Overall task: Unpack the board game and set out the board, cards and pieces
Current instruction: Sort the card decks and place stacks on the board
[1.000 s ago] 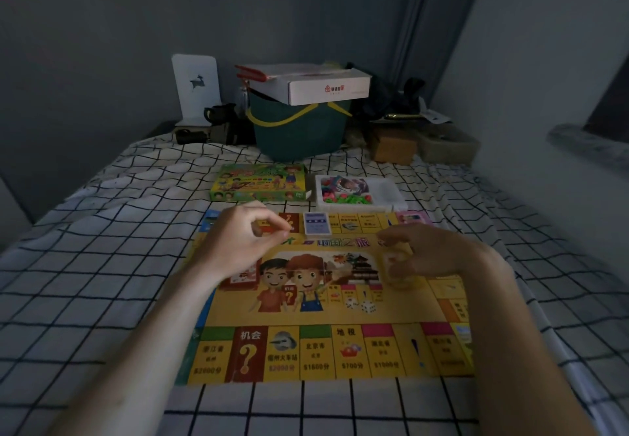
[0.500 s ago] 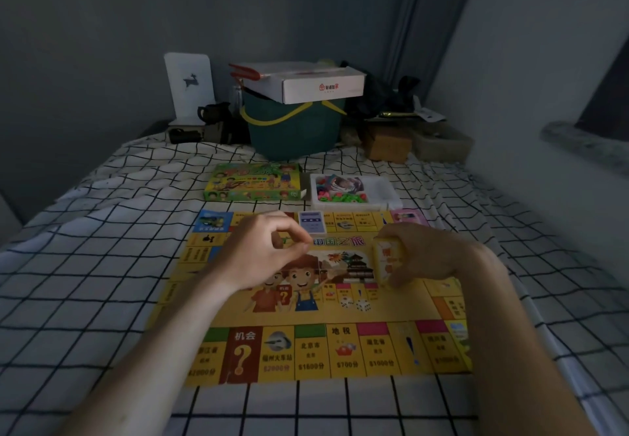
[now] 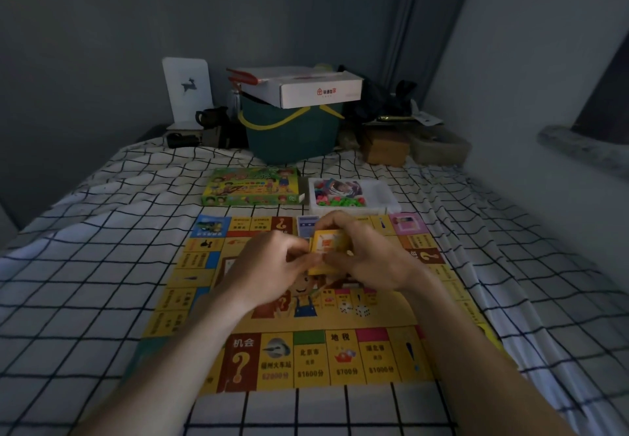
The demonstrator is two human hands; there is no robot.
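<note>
The yellow game board (image 3: 306, 357) lies unfolded on the checked bedsheet. Above its middle, my right hand (image 3: 371, 258) grips a small yellow card deck (image 3: 328, 246) upright. My left hand (image 3: 272, 265) pinches the deck's lower left edge with thumb and fingertips. A blue-backed card (image 3: 306, 226) lies on the board's far edge, partly hidden behind the hands. Beyond the board sit the green game box (image 3: 252, 187) and a white tray (image 3: 388, 197) with coloured pieces and cards. Two dice (image 3: 354, 309) rest on the board.
At the head of the bed stand a teal bucket (image 3: 292, 132) with a white carton (image 3: 306, 88) on top, a white card with a deer (image 3: 186, 90), a dark cup (image 3: 212, 117) and brown boxes (image 3: 384, 146). A wall runs along the right.
My right hand lifted the yellow deck off the board and turned it upright. My left hand moved right and took hold of its edge. The camera view shifted slightly.
</note>
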